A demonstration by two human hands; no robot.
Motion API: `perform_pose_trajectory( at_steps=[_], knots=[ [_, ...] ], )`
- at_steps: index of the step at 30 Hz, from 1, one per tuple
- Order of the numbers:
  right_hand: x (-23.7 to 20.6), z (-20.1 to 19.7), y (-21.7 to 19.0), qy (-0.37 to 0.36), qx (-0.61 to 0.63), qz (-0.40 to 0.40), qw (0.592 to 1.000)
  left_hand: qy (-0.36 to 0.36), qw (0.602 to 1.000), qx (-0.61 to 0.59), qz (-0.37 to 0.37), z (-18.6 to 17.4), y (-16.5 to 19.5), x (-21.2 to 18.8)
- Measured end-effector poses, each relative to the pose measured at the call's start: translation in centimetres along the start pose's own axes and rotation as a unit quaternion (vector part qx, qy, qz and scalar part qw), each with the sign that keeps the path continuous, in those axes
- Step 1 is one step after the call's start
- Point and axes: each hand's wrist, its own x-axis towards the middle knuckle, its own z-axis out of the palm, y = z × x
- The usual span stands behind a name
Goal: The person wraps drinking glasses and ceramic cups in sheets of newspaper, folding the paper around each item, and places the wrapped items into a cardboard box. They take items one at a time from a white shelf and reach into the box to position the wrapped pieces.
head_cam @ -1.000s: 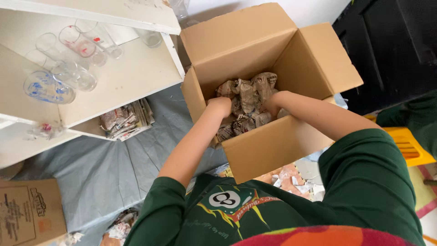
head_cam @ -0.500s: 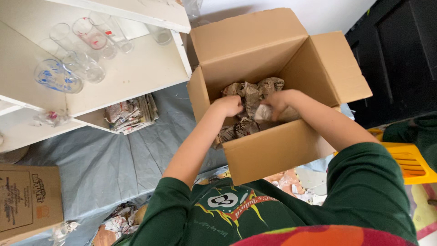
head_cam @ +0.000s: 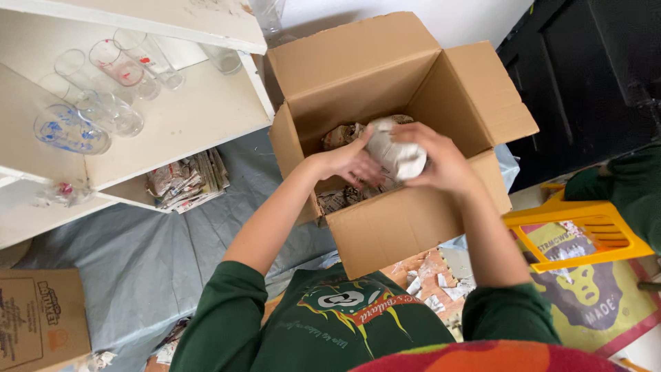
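Paper-wrapped bundle (head_cam: 396, 153) sits clasped in both curled hands, left hand (head_cam: 348, 162) and right hand (head_cam: 441, 162), over the cardboard box (head_cam: 413, 227); best cradled gently underneath.

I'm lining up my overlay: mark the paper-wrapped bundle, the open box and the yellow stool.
Bundle (head_cam: 398, 153), head view, on its white paper wrap between the hands.
Box (head_cam: 406, 227), head view, on the near outer wall.
Stool (head_cam: 575, 215), head view, on its yellow top rim.
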Motion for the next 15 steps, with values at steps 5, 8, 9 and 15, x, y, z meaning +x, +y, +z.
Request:
perform_pose_trajectory(
  at_steps=[5,8,9,15],
  knots=[
    [-0.8,3.7,-3.9,0.053,-0.215,-0.129,0.966,0.118,0.932,-0.268,0.215,4.6,0.7,-0.2],
    [-0.8,6.2,-5.5,0.036,-0.267,-0.145,0.952,0.152,0.89,-0.316,0.29,6.2,0.2,-2.0],
    [-0.9,6.8,-6.1,0.04,-0.263,-0.143,0.953,0.159,0.879,-0.321,0.313,6.7,0.0,-2.8],
    [-0.8,8.7,-9.6,0.089,-0.042,-0.074,0.992,0.34,0.773,-0.305,0.441,8.8,-1.1,-8.6]
  ],
)
